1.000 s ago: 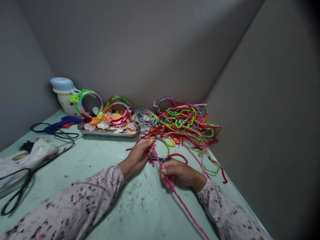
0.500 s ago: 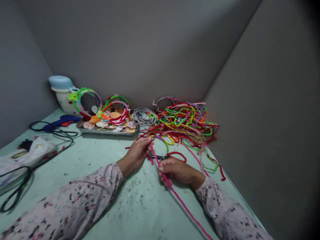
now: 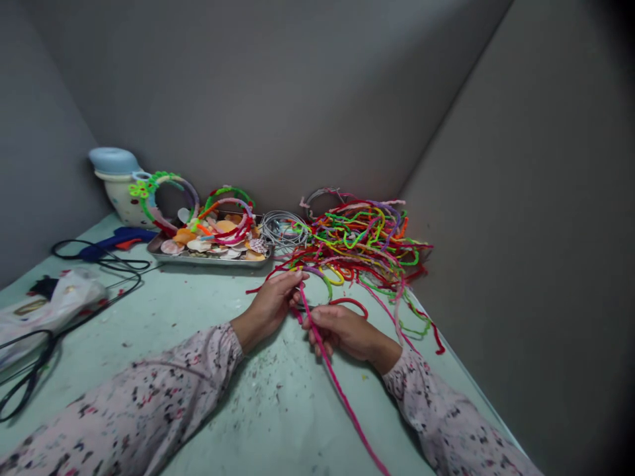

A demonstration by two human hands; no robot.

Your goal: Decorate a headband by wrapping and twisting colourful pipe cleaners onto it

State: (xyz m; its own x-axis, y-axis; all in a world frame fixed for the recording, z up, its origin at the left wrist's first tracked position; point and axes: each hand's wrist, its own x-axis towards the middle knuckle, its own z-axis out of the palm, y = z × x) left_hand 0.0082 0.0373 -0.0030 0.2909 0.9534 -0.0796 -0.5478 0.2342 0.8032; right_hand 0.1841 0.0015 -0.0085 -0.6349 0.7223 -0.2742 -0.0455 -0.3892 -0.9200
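A long pink fuzzy wire (image 3: 344, 396) is pinched by the left hand (image 3: 272, 305) and right hand (image 3: 343, 329) — mid-shaping, it seems. A firm hold is likely needed next.

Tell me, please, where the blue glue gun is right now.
In the head view, the blue glue gun lies far left on the table, beside the metal tray and blue-lidded pot.

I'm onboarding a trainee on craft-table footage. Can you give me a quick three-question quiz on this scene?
1. True or false: the left hand and the right hand both hold the pink pipe cleaner.
2. The metal tray holds: A) shells B) coins C) buttons.
3. Which blue tool lies left of the tray?
Key: 1 true; 2 A; 3 the glue gun.
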